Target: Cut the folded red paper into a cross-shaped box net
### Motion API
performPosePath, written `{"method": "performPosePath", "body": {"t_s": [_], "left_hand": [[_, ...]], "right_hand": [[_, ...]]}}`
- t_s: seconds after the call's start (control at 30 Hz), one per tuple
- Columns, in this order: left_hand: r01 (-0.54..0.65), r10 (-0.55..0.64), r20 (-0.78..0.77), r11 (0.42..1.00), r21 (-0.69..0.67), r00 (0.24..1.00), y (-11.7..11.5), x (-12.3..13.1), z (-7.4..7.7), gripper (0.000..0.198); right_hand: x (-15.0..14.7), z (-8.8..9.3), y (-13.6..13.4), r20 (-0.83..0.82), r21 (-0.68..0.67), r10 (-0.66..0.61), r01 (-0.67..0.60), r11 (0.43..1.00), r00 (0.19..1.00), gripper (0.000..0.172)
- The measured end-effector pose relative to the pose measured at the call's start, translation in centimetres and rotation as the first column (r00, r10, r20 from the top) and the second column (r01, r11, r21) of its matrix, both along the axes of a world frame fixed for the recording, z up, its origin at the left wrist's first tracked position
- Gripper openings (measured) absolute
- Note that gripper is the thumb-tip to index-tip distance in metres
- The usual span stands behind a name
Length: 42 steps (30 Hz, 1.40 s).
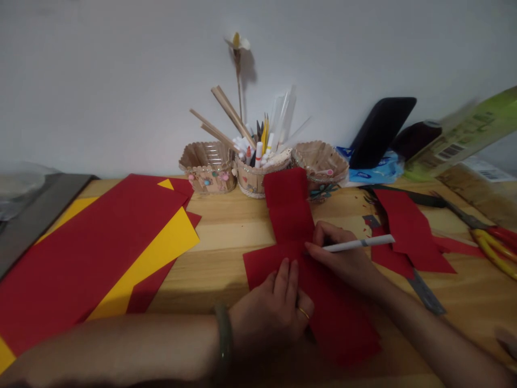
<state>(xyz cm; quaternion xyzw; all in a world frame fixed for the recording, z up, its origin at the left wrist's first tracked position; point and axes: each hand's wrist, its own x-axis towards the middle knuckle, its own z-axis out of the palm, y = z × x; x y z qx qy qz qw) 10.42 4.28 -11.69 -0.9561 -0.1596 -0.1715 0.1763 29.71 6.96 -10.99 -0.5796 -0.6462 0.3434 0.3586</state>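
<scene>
A cut and creased piece of red paper (339, 323) lies in the middle of the wooden table, its narrower folded strip reaching up against the baskets. My left hand (270, 310), with a ring and a bangle, rests on it, fingers stretched out and pressing the paper flat. In my right hand (343, 261) is a slim white pen (359, 244), pinched near its lower end and slanting up to the right. The pen's tip is hidden by my fingers, close to the crease where strip and wider part meet.
At left lie stacked red sheets (100, 242) and yellow sheets (165, 242). Small baskets (212, 180) with pens and sticks stand by the wall. To the right are red offcuts (416, 231), a metal ruler (428, 293), scissors (495, 245), a dark phone-like slab (379, 132) and a green bottle (464, 134).
</scene>
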Motion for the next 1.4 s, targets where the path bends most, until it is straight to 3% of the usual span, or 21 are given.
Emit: {"method": "performPosePath", "body": {"t_s": [0.47,1.4], "left_hand": [[-0.001,0.000,0.012,1.000,0.019,1.000,0.02,0.04,-0.11,0.017],[0.002,-0.002,0.033,1.000,0.015,0.999,-0.03,0.04,-0.06,0.018]], "right_hand": [[0.12,-0.18,-0.06,0.009,0.050,-0.116,0.116,0.992,0.993,0.023],[0.05,0.04,-0.27,0.007,0.040,-0.092,0.091,0.995,0.996,0.023]]}}
